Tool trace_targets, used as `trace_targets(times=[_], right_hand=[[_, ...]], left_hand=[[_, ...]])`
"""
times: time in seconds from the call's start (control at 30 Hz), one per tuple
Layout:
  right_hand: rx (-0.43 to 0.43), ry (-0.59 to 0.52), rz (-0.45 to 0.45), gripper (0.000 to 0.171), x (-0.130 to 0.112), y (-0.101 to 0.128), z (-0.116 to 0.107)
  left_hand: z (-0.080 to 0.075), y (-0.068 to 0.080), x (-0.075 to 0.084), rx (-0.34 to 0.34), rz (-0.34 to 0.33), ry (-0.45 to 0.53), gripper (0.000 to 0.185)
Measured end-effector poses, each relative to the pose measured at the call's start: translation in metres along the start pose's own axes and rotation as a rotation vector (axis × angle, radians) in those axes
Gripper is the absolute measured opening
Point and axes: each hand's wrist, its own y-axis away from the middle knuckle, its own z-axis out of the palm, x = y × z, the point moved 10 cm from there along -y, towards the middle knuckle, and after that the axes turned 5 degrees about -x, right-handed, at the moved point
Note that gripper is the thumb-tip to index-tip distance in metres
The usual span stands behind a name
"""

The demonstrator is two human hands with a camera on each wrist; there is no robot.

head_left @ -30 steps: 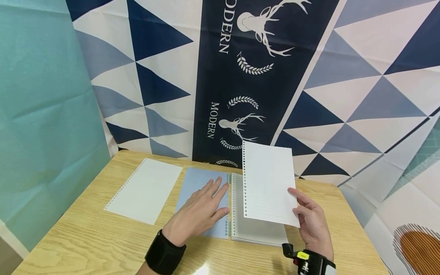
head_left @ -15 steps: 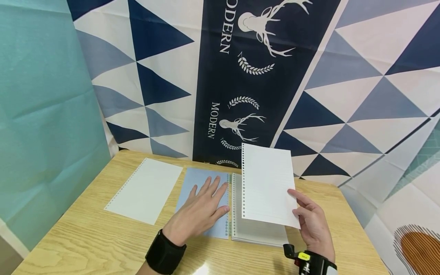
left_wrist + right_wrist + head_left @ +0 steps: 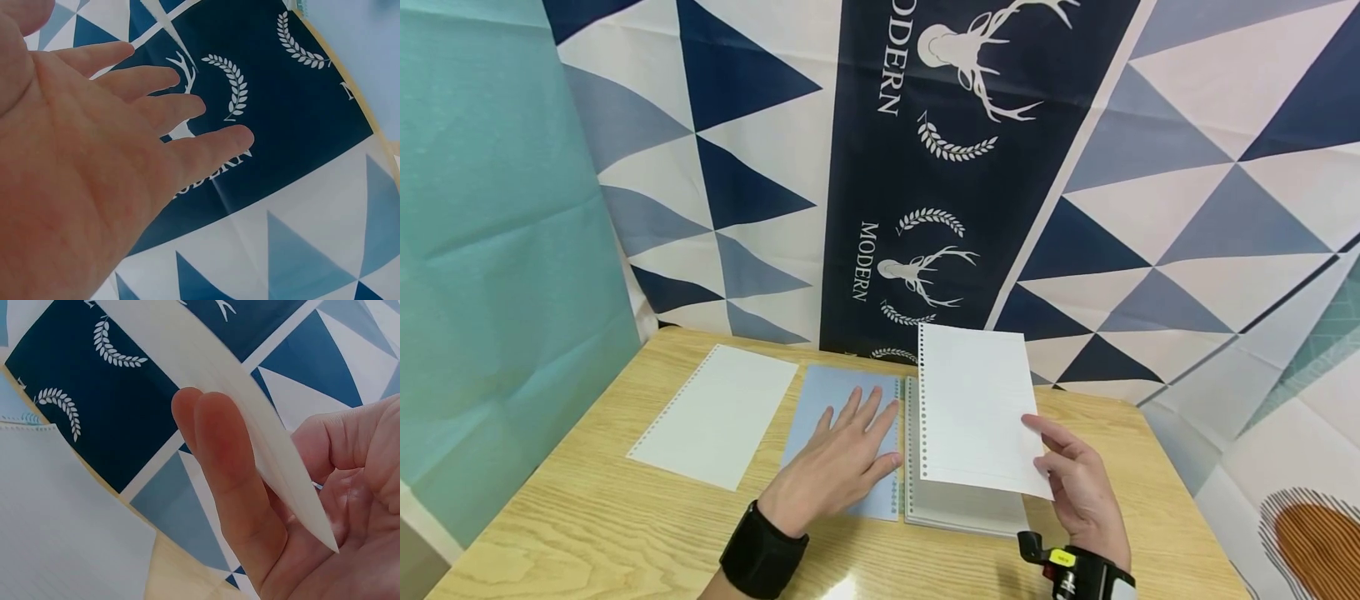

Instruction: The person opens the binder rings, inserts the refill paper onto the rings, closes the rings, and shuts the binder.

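The person's left hand (image 3: pixel 835 468) lies flat, palm down, fingers straight and slightly spread, pointing away from the body and a little to the right. A black band wraps its wrist. The right hand (image 3: pixel 1075 492) is raised off the surface, thumb on top and fingers (image 3: pixel 231 469) underneath, pinching something thin between them. Its wrist carries a black strap with a small yellow tag. The two hands are near each other, not touching.

The lined sheet (image 3: pixel 976 408) in the right hand's (image 3: pixel 1078 492) grip is white; left of it, a pale blue cover (image 3: pixel 831 400), a white loose page (image 3: pixel 715 414), light wood-grain bench (image 3: pixel 587 533).
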Motion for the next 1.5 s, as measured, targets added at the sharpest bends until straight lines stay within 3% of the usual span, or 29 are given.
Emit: trace_targets(times=[0.8, 1.5], right_hand=[[-0.047, 0.139, 0.053, 0.064, 0.016, -0.004, 0.005], [-0.056, 0.194, 0.07, 0.065, 0.011, -0.001, 0.008]], left_hand=[[0.019, -0.004, 0.006, -0.072, 0.006, -0.002, 0.067], [0.028, -0.005, 0.02, -0.108, 0.037, -0.053, 0.065]])
